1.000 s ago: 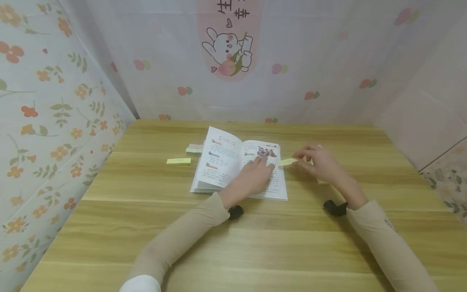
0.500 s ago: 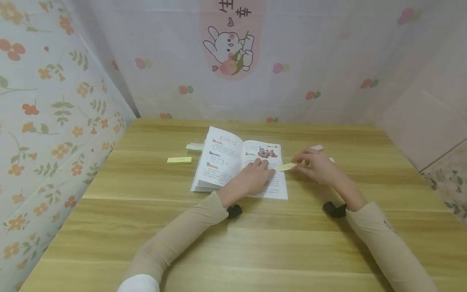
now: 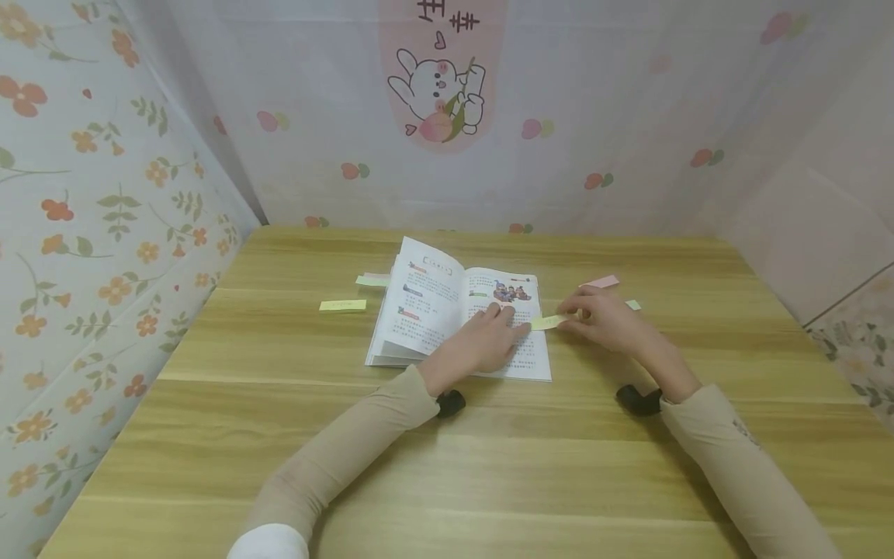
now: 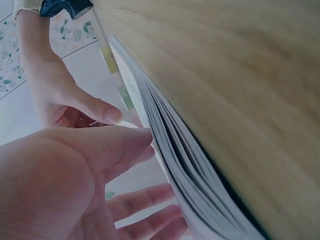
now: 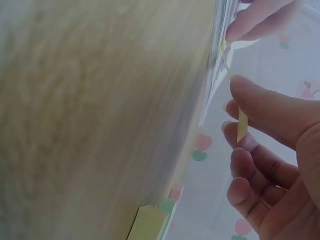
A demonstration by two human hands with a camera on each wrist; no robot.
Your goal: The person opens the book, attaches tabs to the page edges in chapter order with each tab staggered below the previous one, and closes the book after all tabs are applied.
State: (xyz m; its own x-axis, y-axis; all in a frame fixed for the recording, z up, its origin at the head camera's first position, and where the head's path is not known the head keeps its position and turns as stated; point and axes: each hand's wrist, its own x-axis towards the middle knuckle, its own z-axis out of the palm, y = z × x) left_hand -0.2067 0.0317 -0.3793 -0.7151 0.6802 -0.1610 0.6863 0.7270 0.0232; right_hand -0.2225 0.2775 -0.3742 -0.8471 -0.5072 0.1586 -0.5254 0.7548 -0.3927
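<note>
An open book with printed pages lies on the wooden table. My left hand rests on the right-hand page, its fingers spread below the coloured picture. At that page's outer edge my right hand pinches a yellow sticky note between thumb and index finger. The note's left end overlaps the page beside a left fingertip. From the right wrist view, the strip passes between the thumb and the fingers. In the left wrist view my left thumb lies at the edge of the page stack.
Another yellow sticky note lies left of the book. Green and pink tabs stick out from its left side. Beyond my right hand are a pink strip and a pale green strip. Floral cloth hangs along the left.
My right hand has brought the yellow sticky note slightly nearer me and left, onto the page edge. A left fingertip has shifted towards the note. The pink strip has come into view.
</note>
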